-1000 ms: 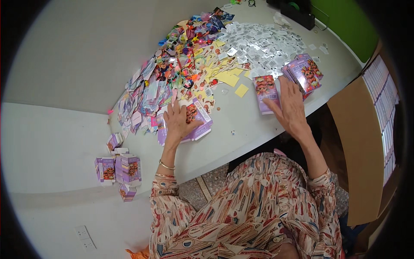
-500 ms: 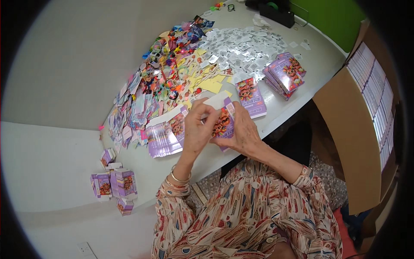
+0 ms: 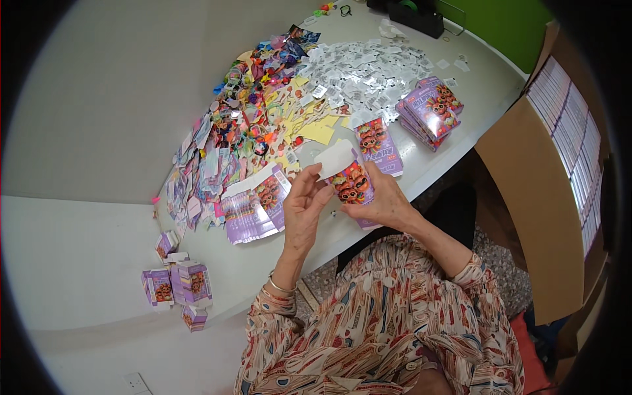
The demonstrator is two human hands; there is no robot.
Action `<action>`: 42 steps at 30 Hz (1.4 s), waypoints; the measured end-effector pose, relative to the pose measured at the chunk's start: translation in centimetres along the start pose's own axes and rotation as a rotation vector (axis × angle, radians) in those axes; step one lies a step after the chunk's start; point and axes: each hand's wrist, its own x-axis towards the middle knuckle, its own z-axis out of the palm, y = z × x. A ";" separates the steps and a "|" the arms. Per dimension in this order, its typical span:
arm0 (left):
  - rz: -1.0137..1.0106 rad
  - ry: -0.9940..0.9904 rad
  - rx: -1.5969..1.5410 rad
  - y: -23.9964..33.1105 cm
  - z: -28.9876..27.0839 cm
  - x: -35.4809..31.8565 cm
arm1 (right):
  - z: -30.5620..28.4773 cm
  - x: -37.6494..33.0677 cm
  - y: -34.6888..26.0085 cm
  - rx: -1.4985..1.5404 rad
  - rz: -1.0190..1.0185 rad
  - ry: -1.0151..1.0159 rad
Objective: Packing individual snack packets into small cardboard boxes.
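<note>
A purple printed carton (image 3: 350, 184), with a raised white flap (image 3: 334, 159) at its far end, is held over the table's near edge. My right hand (image 3: 385, 203) grips it from the right, thumb across its lower front. At the carton's left edge is my left hand (image 3: 304, 207), thumb and fingers apart, the fingertips close to the flap. Left of that hand lies a fanned row of flat purple cartons (image 3: 253, 209) with white flaps. Another flat carton (image 3: 378, 148) rests beyond my right hand.
Filled-looking purple packs (image 3: 431, 112) are stacked at the right. Behind lie heaps of small white labels (image 3: 368, 72), yellow cards (image 3: 319, 130) and colourful trinkets (image 3: 247, 118). Small folded boxes (image 3: 187, 283) stand at the left. A large cardboard box (image 3: 526, 217) of packed cartons flanks the table.
My left hand has loosened from the carton's top, its fingers now apart at the left edge. The carton has shifted slightly right, and its printed front shows more.
</note>
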 end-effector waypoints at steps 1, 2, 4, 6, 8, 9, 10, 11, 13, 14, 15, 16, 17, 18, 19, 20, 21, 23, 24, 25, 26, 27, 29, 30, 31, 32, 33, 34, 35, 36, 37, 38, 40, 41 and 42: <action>-0.025 -0.010 -0.037 -0.3 -0.1 0.0 | -0.1 -0.1 0.3 0.000 0.004 0.004; -0.025 -0.008 -0.037 -1.0 -0.8 -0.1 | -0.1 -0.1 0.7 0.137 -0.016 -0.057; -0.223 -0.119 -0.123 -2.0 -2.3 0.1 | -0.1 -0.3 1.0 0.274 -0.033 -0.115; -0.252 -0.138 -0.063 -1.9 -2.5 0.1 | -0.3 -0.4 1.0 0.336 -0.057 -0.123; -0.283 -0.164 -0.006 -1.9 -2.8 0.4 | -0.7 -0.5 1.7 0.341 -0.043 -0.153; -0.221 -0.244 0.150 -2.0 -3.5 0.7 | -0.8 -0.6 1.9 0.348 -0.033 -0.187; -0.156 -0.317 0.308 -1.6 -3.4 0.9 | -1.0 -0.6 1.7 0.349 -0.033 -0.190; -0.157 -0.314 0.307 -1.1 -3.1 1.0 | -1.3 -0.7 1.3 0.354 -0.024 -0.225; -0.067 -0.389 0.308 0.5 -1.8 1.3 | -1.8 -0.7 0.9 0.360 -0.017 -0.262; -0.068 -0.389 0.307 1.4 -1.5 1.5 | -2.2 -0.7 0.9 0.330 -0.001 -0.319; -0.195 -0.471 0.288 2.4 -1.5 1.8 | -2.4 -0.8 0.9 0.300 0.015 -0.375; -0.322 -0.555 0.268 2.9 -1.6 1.9 | -2.6 -0.8 0.9 0.300 0.016 -0.373; -0.322 -0.558 0.267 2.8 -1.6 1.9 | -2.7 -0.9 0.8 0.293 0.026 -0.400; -0.276 -0.576 0.325 2.7 -1.7 1.8 | -2.9 -0.9 0.8 0.286 0.037 -0.425; -0.226 -0.604 0.380 2.6 -1.5 1.9 | -3.1 -1.1 0.9 0.281 0.041 -0.411; -0.222 -0.621 0.375 2.5 -1.5 1.8 | -3.1 -1.2 1.0 0.266 0.020 -0.412; -0.284 -0.612 0.451 2.5 -1.7 1.6 | -3.1 -1.4 1.1 0.251 0.001 -0.411; -0.333 -0.609 0.523 1.6 -2.2 1.0 | -2.8 -1.3 1.2 0.268 0.040 -0.415; -0.209 -0.619 0.569 0.7 -2.5 0.7 | -2.7 -1.3 1.2 0.261 0.005 -0.412; -0.088 -0.627 0.610 0.5 -2.5 0.5 | -2.6 -1.3 1.3 0.257 -0.028 -0.409; -0.197 -0.611 0.623 0.6 -2.6 0.4 | -2.7 -1.3 1.2 0.277 0.008 -0.434; -0.191 -0.624 0.618 0.7 -2.2 0.4 | -2.8 -1.3 1.2 0.271 0.012 -0.421; 0.167 -0.661 0.953 1.4 -1.5 0.6 | -2.9 -1.3 1.1 0.289 -0.015 -0.382; 0.171 -0.666 0.949 1.5 -0.8 0.3 | -3.0 -1.3 1.2 0.285 -0.013 -0.376; 0.192 -0.524 0.880 1.7 0.2 -0.4 | -3.0 -1.2 1.2 0.270 -0.002 -0.370; 0.208 -0.382 0.810 1.6 1.1 -0.9 | -2.9 -1.1 1.4 0.257 0.011 -0.366; 0.205 -0.380 0.811 1.6 1.6 -1.2 | -2.8 -1.0 1.8 0.260 0.011 -0.369; 0.228 -0.356 0.861 1.5 2.1 -1.4 | -2.7 -1.0 2.3 0.240 0.013 -0.363; 0.249 -0.329 0.912 1.5 2.3 -1.5 | -2.7 -1.0 2.6 0.222 0.015 -0.360; 0.243 -0.324 0.914 1.2 2.0 -1.3 | -2.8 -1.0 2.6 0.226 0.017 -0.367; 0.034 -0.204 0.674 0.7 1.5 -1.2 | -2.8 -1.2 2.1 0.173 0.024 -0.376; -0.165 -0.079 0.429 0.6 1.1 -1.1 | -2.8 -1.4 1.8 0.121 0.030 -0.386; -0.258 -0.106 0.339 0.8 0.5 -0.2 | -2.9 -1.4 1.7 0.114 0.030 -0.388; -0.339 -0.148 0.240 0.9 0.2 0.2 | -3.0 -1.3 1.8 0.098 0.030 -0.373; -0.327 -0.132 0.157 0.3 0.2 0.1 | -3.0 -1.4 2.2 0.130 0.015 -0.381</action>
